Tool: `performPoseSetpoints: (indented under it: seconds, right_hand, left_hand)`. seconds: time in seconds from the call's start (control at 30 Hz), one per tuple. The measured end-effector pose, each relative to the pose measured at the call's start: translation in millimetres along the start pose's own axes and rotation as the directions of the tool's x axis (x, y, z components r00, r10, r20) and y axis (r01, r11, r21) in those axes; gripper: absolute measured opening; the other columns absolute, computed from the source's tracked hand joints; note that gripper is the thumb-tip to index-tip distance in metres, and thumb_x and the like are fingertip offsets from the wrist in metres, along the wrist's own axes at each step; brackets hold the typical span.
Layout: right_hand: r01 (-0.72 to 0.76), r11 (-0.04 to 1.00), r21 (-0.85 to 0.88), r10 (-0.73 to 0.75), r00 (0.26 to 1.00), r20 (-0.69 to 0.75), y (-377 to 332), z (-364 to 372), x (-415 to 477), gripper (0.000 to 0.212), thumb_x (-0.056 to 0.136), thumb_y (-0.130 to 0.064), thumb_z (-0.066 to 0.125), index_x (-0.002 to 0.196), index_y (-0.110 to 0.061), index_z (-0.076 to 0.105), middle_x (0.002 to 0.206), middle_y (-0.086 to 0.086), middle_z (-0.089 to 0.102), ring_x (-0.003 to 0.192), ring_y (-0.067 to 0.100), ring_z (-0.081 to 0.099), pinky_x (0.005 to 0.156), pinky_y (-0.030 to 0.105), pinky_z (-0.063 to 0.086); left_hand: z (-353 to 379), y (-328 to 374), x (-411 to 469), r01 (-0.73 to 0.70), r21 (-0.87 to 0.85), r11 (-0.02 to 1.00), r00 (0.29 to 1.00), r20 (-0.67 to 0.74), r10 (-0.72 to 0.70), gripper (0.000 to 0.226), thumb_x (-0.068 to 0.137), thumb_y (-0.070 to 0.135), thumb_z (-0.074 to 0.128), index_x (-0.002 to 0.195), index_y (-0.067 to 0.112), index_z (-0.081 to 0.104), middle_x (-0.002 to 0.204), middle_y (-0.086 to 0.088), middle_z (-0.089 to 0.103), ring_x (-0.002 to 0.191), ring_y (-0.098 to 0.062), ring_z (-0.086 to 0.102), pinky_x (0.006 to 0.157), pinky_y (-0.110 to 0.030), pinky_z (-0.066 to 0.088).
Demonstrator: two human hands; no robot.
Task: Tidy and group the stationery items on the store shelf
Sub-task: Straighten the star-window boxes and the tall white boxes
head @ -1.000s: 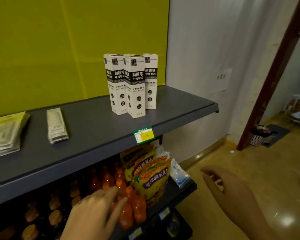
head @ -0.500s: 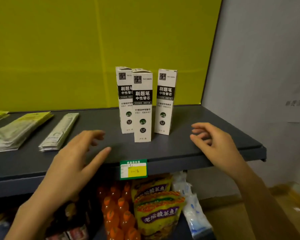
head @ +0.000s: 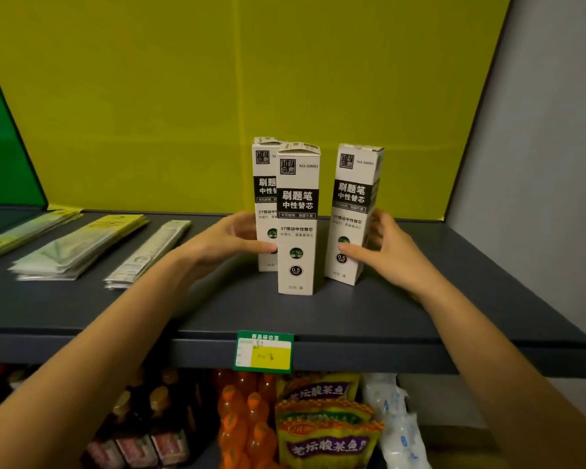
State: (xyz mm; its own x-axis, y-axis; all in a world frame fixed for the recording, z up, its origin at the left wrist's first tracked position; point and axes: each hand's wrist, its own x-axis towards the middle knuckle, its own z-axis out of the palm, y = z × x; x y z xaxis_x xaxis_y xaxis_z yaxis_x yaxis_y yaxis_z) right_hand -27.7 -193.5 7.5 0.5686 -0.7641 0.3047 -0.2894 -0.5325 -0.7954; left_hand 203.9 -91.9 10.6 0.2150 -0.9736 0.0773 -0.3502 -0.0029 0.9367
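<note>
Back panel: a yellow board (head: 285, 79) is filling the view behind the shelf, with a green board (head: 0, 157) bordering it on the left and a pale wall (head: 538, 164) on the right.
Shelf: a dark grey shelf (head: 420, 299) is running across the view and carrying all the stationery.
Lower level: dark bottles (head: 142, 418), orange bottles (head: 247, 418), snack bags (head: 325, 434) and white packets (head: 396, 421) are crowding the space beneath.
Flat packets: stacks of flat packets (head: 82, 245) are lying on the shelf's left part, left of the boxes.
Boxes: three tall white-and-black refill boxes are standing upright mid-shelf. The middle box (head: 297, 225) is standing nearest the front edge and overlapping the left box (head: 264, 184) behind it. The right box (head: 352, 204) is standing apart across a narrow gap.
Left hand: the left hand (head: 224, 242) is gripping the left box, thumb across its front, fingers round its far side.
Right hand: the right hand (head: 383, 248) is gripping the right box, thumb on its front, fingers curling round its right side.
Hands together: they are working apart, the middle box between them.
Price tag: a green price tag (head: 264, 352) is hanging on the shelf's front edge below the middle box.
</note>
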Motion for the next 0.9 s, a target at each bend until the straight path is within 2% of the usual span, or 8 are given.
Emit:
performPoseSetpoints:
  seconds: [0.07,0.13,0.27,0.33,0.43,0.57,0.67,0.9]
  right_hand:
    - [0.002,1.0,0.028,-0.003,1.0,0.009,2.0,-2.2,-0.2,0.069,0.078,-0.024,0.07,0.136,-0.016,0.033,0.14,0.002,0.048,0.118,0.01,0.047,0.095,0.027,0.039]
    - [0.003,0.999,0.05,-0.003,1.0,0.005,4.4,-7.4,-2.4,0.067,0.078,-0.023,0.07,0.134,-0.015,0.035,0.136,0.0,0.05,0.111,0.006,0.047,0.094,0.026,0.04]
    - [0.03,0.995,0.096,-0.039,0.995,0.095,3.3,-17.2,-13.1,0.061,0.078,-0.021,0.068,0.128,-0.024,0.032,0.112,-0.02,0.052,0.097,-0.005,0.052,0.081,0.016,0.045]
    - [0.049,0.992,0.115,-0.067,0.984,0.163,0.1,-17.7,-18.5,0.061,0.073,-0.029,0.068,0.122,-0.03,0.034,0.109,-0.023,0.053,0.098,-0.006,0.055,0.082,0.018,0.048]
    - [0.065,0.988,0.142,-0.094,0.974,0.206,-2.8,-12.5,-22.3,0.071,0.059,-0.042,0.068,0.122,-0.034,0.036,0.123,-0.014,0.056,0.113,0.004,0.055,0.096,0.027,0.046]
    - [0.089,0.981,0.17,-0.124,0.971,0.206,-4.7,-3.9,-22.8,0.071,0.062,-0.04,0.069,0.125,-0.031,0.039,0.129,-0.009,0.055,0.118,0.007,0.054,0.101,0.031,0.045]
    - [0.1,0.98,0.174,-0.135,0.969,0.207,-4.1,-2.0,-20.3,0.056,0.075,-0.024,0.069,0.12,-0.038,0.04,0.126,-0.013,0.055,0.116,0.003,0.054,0.1,0.026,0.044]
    - [0.094,0.978,0.186,-0.128,0.975,0.183,-3.4,-4.4,-16.1,0.048,0.08,-0.012,0.066,0.109,-0.042,0.042,0.118,-0.016,0.057,0.11,0.002,0.055,0.092,0.021,0.048]
  left_hand:
    - [-2.3,-2.7,1.8,-0.007,0.025,1.0,1.0,0.011,0.007,0.046,0.07,0.007,0.073,0.111,0.022,0.058,0.111,0.005,0.067,0.11,-0.011,0.061,0.107,-0.042,0.041]
    - [-11.6,-6.0,-1.9,-0.006,0.031,1.0,1.0,-0.013,0.006,0.042,0.072,0.007,0.071,0.109,0.023,0.059,0.109,0.006,0.068,0.106,-0.008,0.062,0.104,-0.039,0.044]
    - [-31.3,-11.4,-22.1,-0.041,0.018,0.999,0.999,0.01,0.041,0.077,0.032,0.047,0.087,0.102,0.028,0.06,0.094,0.016,0.075,0.092,0.0,0.068,0.078,-0.017,0.055]
    - [-31.7,-12.4,-28.3,-0.069,0.043,0.997,0.997,0.046,0.067,0.072,0.036,0.045,0.086,0.1,0.029,0.06,0.09,0.022,0.074,0.089,0.004,0.068,0.071,-0.01,0.054]
    - [-19.2,-7.9,-31.1,-0.086,0.083,0.993,0.994,0.079,0.079,0.045,0.065,0.017,0.075,0.104,0.031,0.059,0.095,0.021,0.073,0.097,0.002,0.066,0.084,-0.015,0.054]
    - [-4.7,-3.9,-31.0,-0.121,0.104,0.987,0.988,0.113,0.109,0.044,0.075,0.006,0.069,0.112,0.027,0.058,0.105,0.016,0.071,0.103,-0.001,0.065,0.084,-0.013,0.052]
    - [-1.5,-5.0,-28.3,-0.141,0.101,0.985,0.987,0.091,0.132,0.041,0.077,0.004,0.068,0.106,0.032,0.057,0.094,0.023,0.072,0.099,0.005,0.065,0.077,-0.008,0.051]
    - [-2.4,-5.8,-29.0,-0.155,0.117,0.981,0.986,0.073,0.148,0.04,0.076,0.01,0.07,0.105,0.034,0.056,0.108,0.014,0.067,0.106,-0.002,0.063,0.086,-0.019,0.052]
